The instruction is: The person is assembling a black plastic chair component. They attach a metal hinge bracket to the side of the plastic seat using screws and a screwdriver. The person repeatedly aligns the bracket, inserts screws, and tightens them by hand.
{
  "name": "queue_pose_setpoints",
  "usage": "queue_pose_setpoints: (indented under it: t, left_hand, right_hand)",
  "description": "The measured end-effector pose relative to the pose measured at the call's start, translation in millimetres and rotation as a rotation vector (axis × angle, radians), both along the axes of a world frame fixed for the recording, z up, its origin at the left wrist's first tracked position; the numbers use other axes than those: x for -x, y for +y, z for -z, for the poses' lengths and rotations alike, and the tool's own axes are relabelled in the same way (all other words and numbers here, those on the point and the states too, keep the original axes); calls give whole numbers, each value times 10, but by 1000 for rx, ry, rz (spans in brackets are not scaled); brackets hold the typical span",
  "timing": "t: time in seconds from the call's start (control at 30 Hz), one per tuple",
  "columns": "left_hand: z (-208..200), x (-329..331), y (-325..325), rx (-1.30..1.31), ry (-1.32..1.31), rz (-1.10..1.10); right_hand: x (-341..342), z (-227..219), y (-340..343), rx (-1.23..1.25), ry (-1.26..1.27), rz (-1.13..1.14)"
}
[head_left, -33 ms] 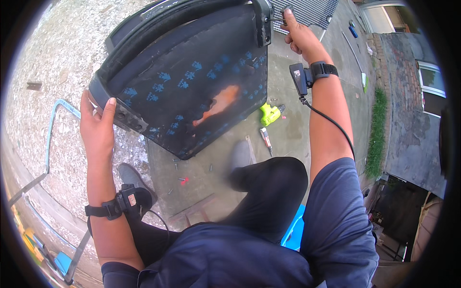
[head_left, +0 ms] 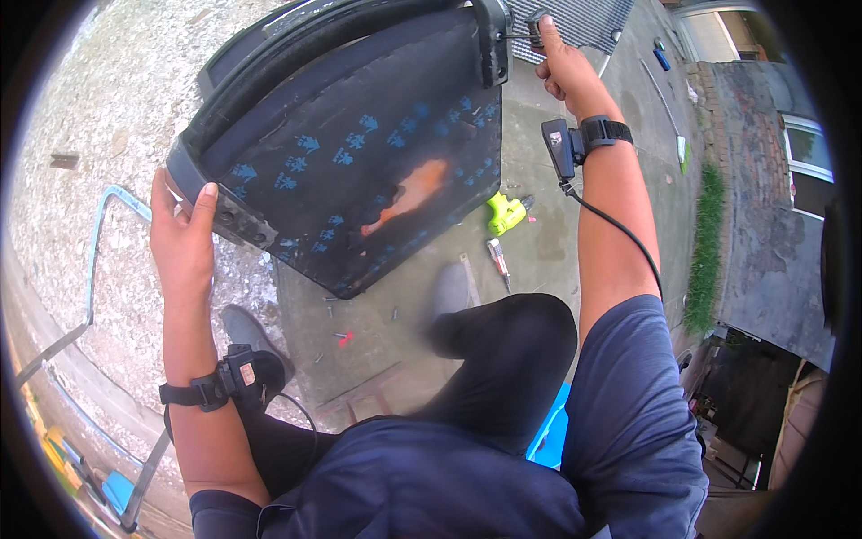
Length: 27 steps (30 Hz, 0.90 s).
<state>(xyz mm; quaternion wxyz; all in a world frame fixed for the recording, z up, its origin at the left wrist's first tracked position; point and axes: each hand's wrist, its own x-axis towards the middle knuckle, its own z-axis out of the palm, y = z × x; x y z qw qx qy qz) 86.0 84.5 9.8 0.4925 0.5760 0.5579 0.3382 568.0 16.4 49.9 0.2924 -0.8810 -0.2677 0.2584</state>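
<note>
A black panel (head_left: 350, 207), which looks like a chair seat or back, is tilted up in front of me. It has blue printed marks, a torn patch showing orange-brown, and a curved black frame (head_left: 305, 63) along its far side. My left hand (head_left: 182, 225) grips the frame's near-left end, thumb on top and fingers round behind. At the far-right end, my right hand (head_left: 561, 65) is closed with its thumb on the dark handle of a T-shaped driver (head_left: 536, 32). The driver's thin shaft points left into the frame's end plate (head_left: 491, 45). Some right fingers are hidden.
On the concrete lie a lime-green cordless drill (head_left: 507, 213), a screwdriver-like tool (head_left: 498, 258), several loose screws (head_left: 395, 313) and a small red piece (head_left: 344, 338). A grey ridged mat (head_left: 584, 20) is beyond my right hand. Something blue (head_left: 550, 431) shows beneath me.
My right hand has shifted slightly to the right, and more of the driver's dark handle shows. The left hand and the panel have stayed put.
</note>
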Motion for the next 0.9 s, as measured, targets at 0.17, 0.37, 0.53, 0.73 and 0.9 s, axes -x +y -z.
queue_pose_setpoints:
  t: [0.17,0.37,0.53,0.73,0.9]
  left_hand:
    - [38,27,11,2,3,-2]
    - [79,29,23,7,10,0]
    - [70,57,17,5,-19,2]
    - [73,29,19,-7,-17,2]
    - [57,38,13,-29,13,-4]
  right_hand:
    - [-93,-153,90,-400,304,193]
    - [14,-424,236,-253,427,-221]
    - [414,-296,-4,398,-95,-505]
    - [71,-137,26,373,-224,-257]
    - [90,40,-59,-7,150,69]
